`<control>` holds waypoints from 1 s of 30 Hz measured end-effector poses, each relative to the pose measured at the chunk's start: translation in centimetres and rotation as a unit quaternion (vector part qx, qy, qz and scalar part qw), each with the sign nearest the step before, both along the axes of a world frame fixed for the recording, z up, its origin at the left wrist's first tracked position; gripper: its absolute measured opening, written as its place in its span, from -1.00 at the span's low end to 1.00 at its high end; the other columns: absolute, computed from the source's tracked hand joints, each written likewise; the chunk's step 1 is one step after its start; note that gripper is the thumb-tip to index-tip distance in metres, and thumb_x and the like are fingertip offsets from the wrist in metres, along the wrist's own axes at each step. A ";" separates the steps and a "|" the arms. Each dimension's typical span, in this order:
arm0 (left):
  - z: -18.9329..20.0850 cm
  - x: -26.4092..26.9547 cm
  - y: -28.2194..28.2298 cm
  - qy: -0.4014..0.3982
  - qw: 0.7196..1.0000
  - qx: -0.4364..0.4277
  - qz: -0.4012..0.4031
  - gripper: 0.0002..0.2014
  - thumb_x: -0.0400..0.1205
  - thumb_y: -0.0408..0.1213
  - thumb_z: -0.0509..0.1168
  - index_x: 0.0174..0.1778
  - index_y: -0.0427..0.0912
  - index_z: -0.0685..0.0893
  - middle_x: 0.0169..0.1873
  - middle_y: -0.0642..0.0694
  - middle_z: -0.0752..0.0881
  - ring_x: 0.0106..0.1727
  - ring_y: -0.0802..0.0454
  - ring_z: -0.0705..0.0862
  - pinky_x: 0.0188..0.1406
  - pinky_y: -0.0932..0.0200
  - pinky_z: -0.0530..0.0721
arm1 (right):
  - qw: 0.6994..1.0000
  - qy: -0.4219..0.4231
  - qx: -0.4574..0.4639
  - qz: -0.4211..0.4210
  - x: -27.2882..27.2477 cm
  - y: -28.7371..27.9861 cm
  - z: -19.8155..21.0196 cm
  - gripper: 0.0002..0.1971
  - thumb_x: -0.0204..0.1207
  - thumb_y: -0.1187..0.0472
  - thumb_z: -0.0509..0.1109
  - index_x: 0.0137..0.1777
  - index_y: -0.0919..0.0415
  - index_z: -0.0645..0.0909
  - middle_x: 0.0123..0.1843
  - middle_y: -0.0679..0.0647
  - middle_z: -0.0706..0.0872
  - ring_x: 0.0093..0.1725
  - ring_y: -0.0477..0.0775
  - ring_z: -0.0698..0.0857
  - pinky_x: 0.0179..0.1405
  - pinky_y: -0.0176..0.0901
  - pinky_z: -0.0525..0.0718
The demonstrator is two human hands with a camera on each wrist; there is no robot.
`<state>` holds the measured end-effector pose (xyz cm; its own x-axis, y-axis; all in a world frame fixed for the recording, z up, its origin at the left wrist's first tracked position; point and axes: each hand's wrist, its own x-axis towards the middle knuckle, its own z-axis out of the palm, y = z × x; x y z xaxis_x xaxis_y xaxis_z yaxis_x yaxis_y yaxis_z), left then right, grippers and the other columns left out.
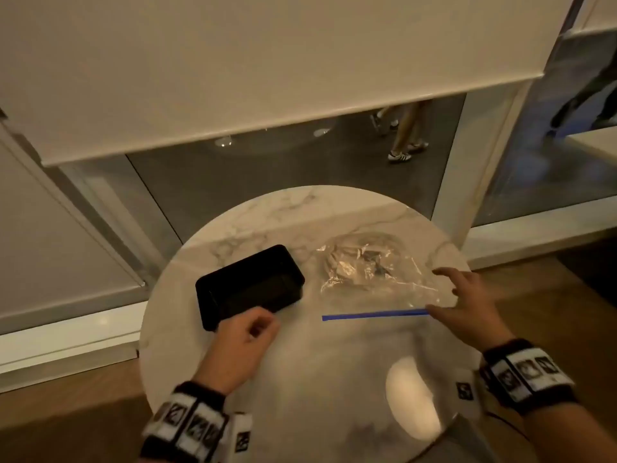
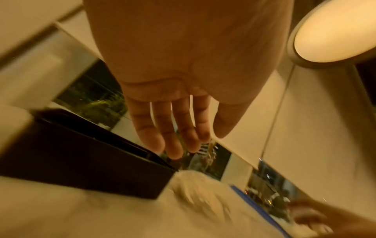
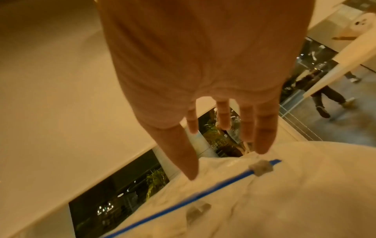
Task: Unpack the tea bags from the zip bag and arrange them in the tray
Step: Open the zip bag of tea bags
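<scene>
Several tea bags (image 1: 354, 262) are lying crumpled inside the zip bag (image 1: 377, 279), right of the empty tray (image 1: 250, 287). I'm hovering my right hand (image 1: 462, 307), fingers spread and empty, at the blue zip strip's (image 1: 374, 315) right end; the strip runs left-right. My left hand (image 1: 243, 342) is loosely curled, holding nothing. Bag count is unreadable.

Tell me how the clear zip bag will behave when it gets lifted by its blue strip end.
The zip bag is thin, crinkled clear film, so it will likely flop and sag rather than hold shape. The tea bags bunch at the far end, so that end would probably hang lowest. It looks light; the right hand, open beside the blue zip strip, should lift it easily.
</scene>
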<state>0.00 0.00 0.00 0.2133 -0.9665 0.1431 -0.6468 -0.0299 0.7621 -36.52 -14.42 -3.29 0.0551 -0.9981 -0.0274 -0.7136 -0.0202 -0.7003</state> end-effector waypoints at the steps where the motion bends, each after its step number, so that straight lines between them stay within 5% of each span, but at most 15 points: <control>1: -0.4 -1.2 -1.4 -0.020 0.999 0.023 -0.017 -0.95 0.62 -0.19 0.46 -0.11 0.09 0.76 -0.23 0.18 0.76 -0.17 0.21 0.72 -0.12 0.18 0.71 | 1.000 0.026 0.016 -0.005 0.5 -0.4 0.0 -0.24 0.33 0.11 0.67 0.49 -0.19 0.39 0.47 0.09 0.34 0.38 0.20 0.51 0.35 0.12 0.61; 5: -0.8 -5.5 -5.1 -0.095 0.989 0.095 -0.067 -0.62 0.58 -0.01 0.47 0.30 0.15 0.61 0.17 0.23 0.57 0.09 0.26 0.60 0.11 0.28 0.63 | 0.996 0.069 0.057 0.026 1.4 -1.2 -0.3 -0.27 0.36 0.20 0.60 0.48 -0.14 0.37 0.34 0.17 0.48 0.14 0.17 0.59 0.27 0.02 0.59; 10: -1.5 -6.9 -7.1 -0.092 0.979 0.163 -0.086 -0.27 0.37 0.00 0.65 0.44 0.21 0.48 0.35 0.22 0.36 0.25 0.17 0.52 0.30 0.20 0.62 | 0.988 0.092 0.113 0.052 0.4 -1.0 -1.0 -0.36 0.37 0.30 0.50 0.34 -0.24 0.37 0.22 0.06 0.49 0.05 0.10 0.61 0.03 -0.06 0.68; 16: -2.7 -6.2 -7.6 -0.043 0.997 0.058 -0.015 -0.79 0.53 -0.23 0.55 0.04 0.01 0.73 0.06 0.07 0.63 -0.07 0.25 0.64 -0.08 0.52 0.61 | 0.995 -0.018 -0.063 0.078 0.7 1.0 -0.1 -0.59 0.43 0.39 0.53 0.17 -0.08 0.63 0.04 -0.07 0.68 -0.05 -0.15 0.68 -0.03 -0.22 0.75; 18: -2.9 -5.5 -7.5 -0.012 0.999 0.019 0.025 -0.87 0.54 -0.25 0.54 -0.06 0.00 0.75 -0.04 0.07 0.68 -0.06 0.25 0.65 -0.01 0.41 0.65 | 0.987 -0.047 -0.116 0.102 1.0 1.8 0.9 -0.57 0.38 0.38 0.59 0.20 0.00 0.67 0.06 -0.12 0.67 -0.03 -0.17 0.70 0.00 -0.25 0.78; 23: -2.6 -4.5 -6.8 -0.079 0.994 -0.020 0.067 -0.91 0.54 -0.10 0.48 -0.07 0.15 0.77 -0.04 0.23 0.72 0.14 0.10 0.63 0.22 -0.02 0.65 | 0.954 -0.032 -0.258 0.148 1.5 2.5 2.5 -0.75 0.38 0.47 0.59 0.03 0.23 0.79 0.01 -0.01 0.70 -0.09 -0.12 0.72 -0.01 -0.45 0.69; 27: -1.0 -5.9 -5.7 -0.158 0.982 -0.049 0.090 -0.73 0.50 0.08 0.48 0.10 0.18 0.75 0.20 0.20 0.66 0.38 0.06 0.47 0.41 -0.03 0.45 | 0.943 -0.039 -0.289 0.162 2.4 2.8 3.1 -0.90 0.45 0.28 0.56 -0.04 0.20 0.81 -0.08 -0.05 0.73 -0.14 -0.13 0.70 -0.15 -0.30 0.71; 30: 0.5 -8.0 -5.2 -0.158 0.977 -0.145 -0.001 -0.71 0.55 0.08 0.45 0.15 0.13 0.77 0.21 0.18 0.67 0.36 0.11 0.52 0.42 -0.01 0.47 | 0.937 -0.033 -0.300 0.174 3.5 3.3 3.6 -0.78 0.50 0.07 0.44 -0.04 0.19 0.83 -0.10 -0.06 0.73 -0.13 -0.10 0.68 -0.22 -0.15 0.72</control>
<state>-7.96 -5.18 0.53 0.1116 -0.8759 0.4693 -0.8506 0.1599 0.5008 -33.02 -11.11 0.28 0.3624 -0.7534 0.5487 -0.5457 -0.6488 -0.5303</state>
